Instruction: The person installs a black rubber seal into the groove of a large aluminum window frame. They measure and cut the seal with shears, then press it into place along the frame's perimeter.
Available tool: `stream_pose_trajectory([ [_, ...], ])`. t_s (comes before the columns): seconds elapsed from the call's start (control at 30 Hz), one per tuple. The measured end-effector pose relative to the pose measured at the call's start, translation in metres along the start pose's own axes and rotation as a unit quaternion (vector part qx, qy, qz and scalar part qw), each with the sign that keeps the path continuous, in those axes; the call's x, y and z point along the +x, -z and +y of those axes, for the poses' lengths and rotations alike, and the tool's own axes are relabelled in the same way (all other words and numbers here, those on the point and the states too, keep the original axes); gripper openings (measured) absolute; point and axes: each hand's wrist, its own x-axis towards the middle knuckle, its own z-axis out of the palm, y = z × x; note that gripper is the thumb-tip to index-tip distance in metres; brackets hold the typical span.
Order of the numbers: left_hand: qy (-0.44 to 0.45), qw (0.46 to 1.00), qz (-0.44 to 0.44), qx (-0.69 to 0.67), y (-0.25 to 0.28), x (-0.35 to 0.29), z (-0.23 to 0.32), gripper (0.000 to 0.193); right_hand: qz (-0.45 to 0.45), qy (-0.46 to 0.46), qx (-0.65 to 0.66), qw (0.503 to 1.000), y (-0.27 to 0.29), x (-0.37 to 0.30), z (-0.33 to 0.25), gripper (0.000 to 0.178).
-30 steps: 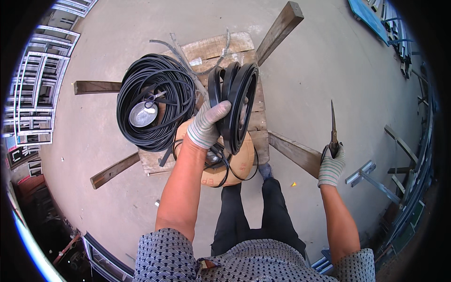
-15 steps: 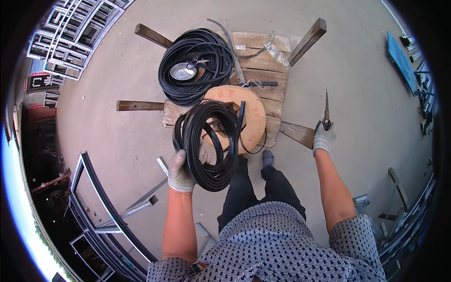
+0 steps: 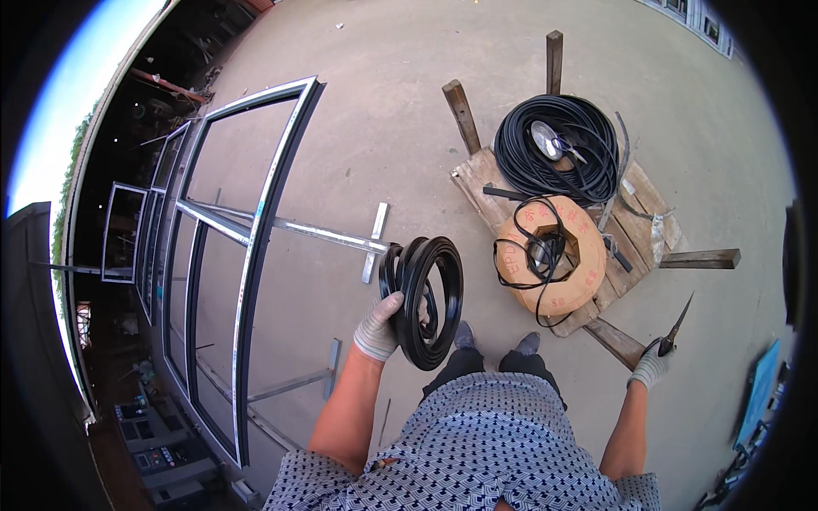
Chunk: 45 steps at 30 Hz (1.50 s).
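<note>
My left hand (image 3: 380, 330), in a pale knit glove, grips a looped coil of glossy black rubber strip (image 3: 411, 311) and holds it up before me. In my gloved right hand (image 3: 652, 368) is a pair of scissors (image 3: 676, 327), out to the right, blades pointing up and away. A round cardboard reel (image 3: 521, 254) lies on a wooden plank stand (image 3: 474, 180), with thin black strip tangled in and over its centre hole. Behind the reel rests a larger coil of black strip (image 3: 511, 153). Inside that coil sit a metal dish (image 3: 543, 140) and another pair of scissors (image 3: 578, 154).
To the left stands a large metal window frame (image 3: 258, 223), propped on metal bar supports (image 3: 375, 243). Wooden legs (image 3: 461, 117) jut out from the plank stand. A blue panel (image 3: 757, 396) is at the far right. My feet (image 3: 528, 343) are on the concrete floor.
My view has turned left, so the reel and stand now appear to the right and the window frame is nearer. The coil has moved away from over the reel. Both hands keep their hold.
</note>
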Motion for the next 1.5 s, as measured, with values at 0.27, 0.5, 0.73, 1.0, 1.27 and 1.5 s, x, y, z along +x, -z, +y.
stream_pose_trajectory([
  [0.27, -0.067, 0.995, 0.069, -0.03, 0.111, -0.093, 0.017, 0.062, -0.211, 0.19, 0.096, 0.954, -0.055, -0.139, -0.139, 0.029],
  [0.5, -0.123, 0.971, 0.187, -0.09, 0.197, -0.19, 0.013, 0.054, -0.362, 0.28, 0.195, 0.868, -0.101, -0.268, -0.247, 0.033],
  [0.73, -0.18, 0.93, 0.273, -0.168, 0.242, -0.261, -0.012, 0.053, -0.41, 0.402, 0.209, 0.792, -0.103, -0.374, -0.349, 0.025],
  [1.0, -0.282, 0.864, 0.364, -0.202, 0.248, -0.294, -0.035, 0.059, -0.4, 0.552, 0.166, 0.712, -0.124, -0.464, -0.438, 0.028],
  [1.27, -0.31, 0.807, 0.452, -0.22, 0.258, -0.301, -0.045, 0.063, -0.403, 0.614, 0.101, 0.671, -0.16, -0.552, -0.54, 0.039],
  [1.5, -0.34, 0.754, 0.5, -0.255, 0.245, -0.288, -0.003, 0.06, -0.448, 0.658, 0.044, 0.604, -0.196, -0.63, -0.635, 0.036],
])
